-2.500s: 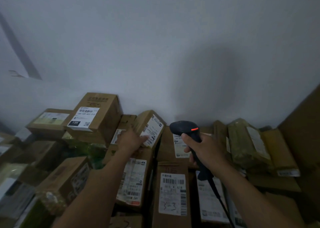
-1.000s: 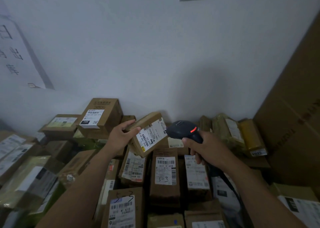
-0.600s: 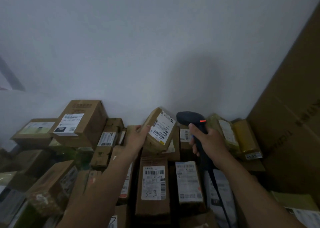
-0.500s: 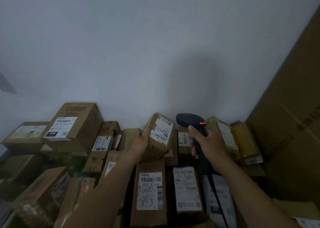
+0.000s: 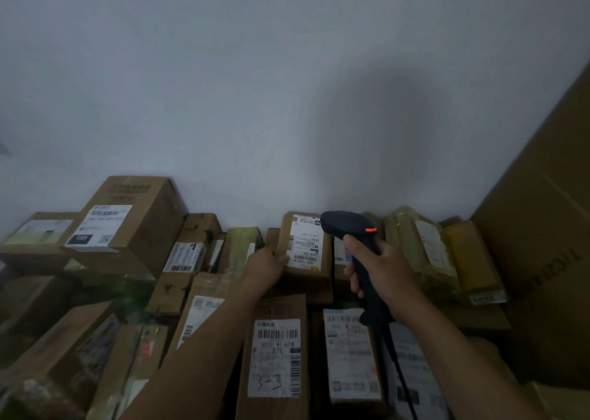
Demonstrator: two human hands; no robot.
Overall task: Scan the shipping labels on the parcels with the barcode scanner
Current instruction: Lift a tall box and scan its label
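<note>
While the left hand (image 5: pixel 266 264) grips the small parcel (image 5: pixel 306 269) by its left edge, the right hand (image 5: pixel 381 268) clenches the barcode scanner (image 5: pixel 346 226) just right of its label (image 5: pixel 305 244), nose aimed leftward.

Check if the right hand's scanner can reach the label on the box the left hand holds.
Probably yes: the right hand holds the scanner beside the box, and the left hand grips only its left edge.

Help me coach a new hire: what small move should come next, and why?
Probably the left hand lets go of the parcel and reaches for another: held up to the scanner a second ago, it now stands back by the wall.
</note>
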